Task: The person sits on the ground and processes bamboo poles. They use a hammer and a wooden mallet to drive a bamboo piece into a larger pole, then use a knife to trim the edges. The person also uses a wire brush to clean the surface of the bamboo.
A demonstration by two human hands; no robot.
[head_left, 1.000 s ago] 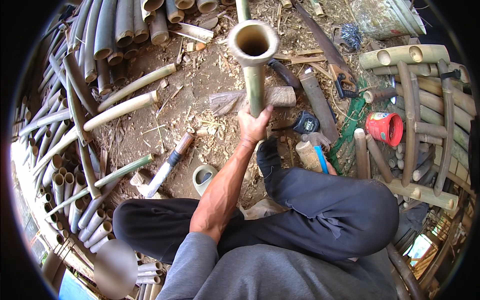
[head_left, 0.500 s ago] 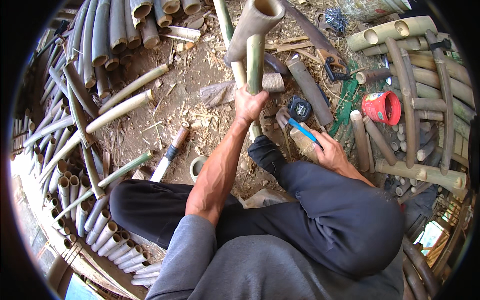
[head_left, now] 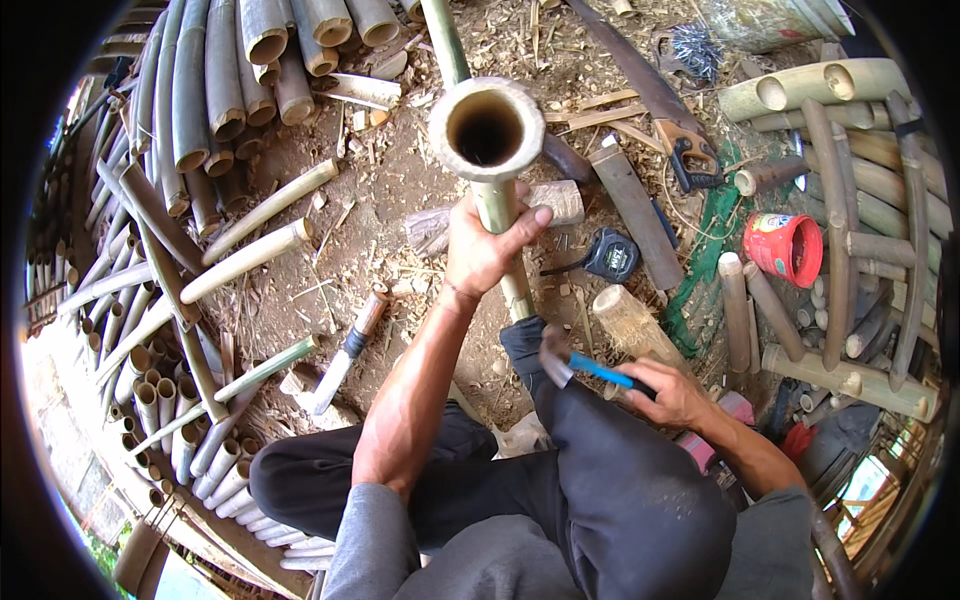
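My left hand (head_left: 485, 250) is clamped on the bamboo pole (head_left: 490, 150), which stands upright, open end pointing at me. At 4 o'clock, my right hand (head_left: 675, 393) grips a blue-handled hammer (head_left: 585, 365).

I saw a pale green bamboo pole (head_left: 497, 190) standing upright, its hollow end facing me, and a blue-handled hammer (head_left: 585, 366) lying level above the knee.

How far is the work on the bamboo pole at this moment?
Done: many cut bamboo pieces lie stacked on the ground, with chips around. In hand: the left hand holds an upright bamboo pole, and the right hand holds a blue-handled hammer low beside it. Left: the hammer is not touching the pole.
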